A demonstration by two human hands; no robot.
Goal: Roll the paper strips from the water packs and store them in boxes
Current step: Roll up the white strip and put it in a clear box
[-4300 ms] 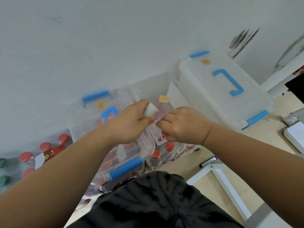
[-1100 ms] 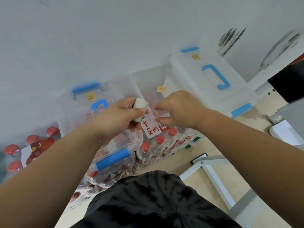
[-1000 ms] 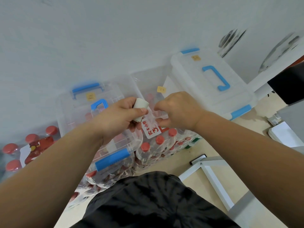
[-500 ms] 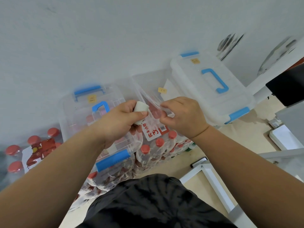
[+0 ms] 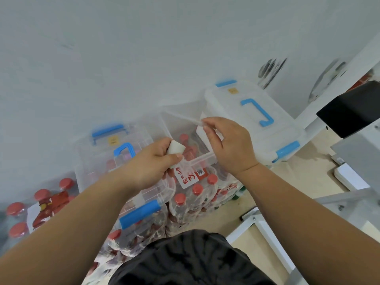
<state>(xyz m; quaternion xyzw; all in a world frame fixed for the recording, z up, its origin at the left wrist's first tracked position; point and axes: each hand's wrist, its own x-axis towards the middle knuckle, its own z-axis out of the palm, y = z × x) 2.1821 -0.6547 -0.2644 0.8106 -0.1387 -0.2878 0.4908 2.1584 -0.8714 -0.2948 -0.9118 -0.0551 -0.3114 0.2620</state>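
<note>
Forward, hands point(image 5: 148, 167) point(image 5: 230, 147) apart above box point(image 5: 203, 159)

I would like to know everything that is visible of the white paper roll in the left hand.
The paper roll is white and matte, wound into a short, slightly conical tube; its wider end points up and to the right. The left hand grips it, thumb on the near side and fingers curled behind, so its lower part is hidden. It is held by the near rim of the open clear box. The right hand, pinching a clear plastic edge, does not touch it.
</note>
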